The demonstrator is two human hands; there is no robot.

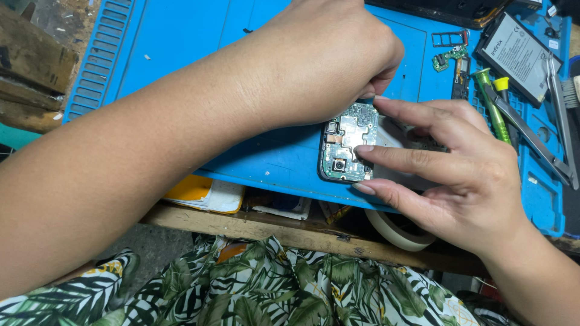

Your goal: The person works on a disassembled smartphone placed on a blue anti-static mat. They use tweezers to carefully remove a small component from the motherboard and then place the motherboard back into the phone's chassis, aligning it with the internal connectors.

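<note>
Blue matting (pixel 181 36) covers our surface. Over the opened phone (pixel 349 143), our left hand (pixel 326 60) is clenched, perhaps on a tool, we cannot tell. Just right of the phone, our right hand (pixel 459 175) spreads released fingers on it, steadying it; beyond lie screwdrivers (pixel 495 108) and a battery (pixel 519 54).

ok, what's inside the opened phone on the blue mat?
Inside the opened phone: a green circuit board with silver shields and a camera module near its lower corner. The right hand covers the rest of the body; the left hand hides the top edge.
</note>
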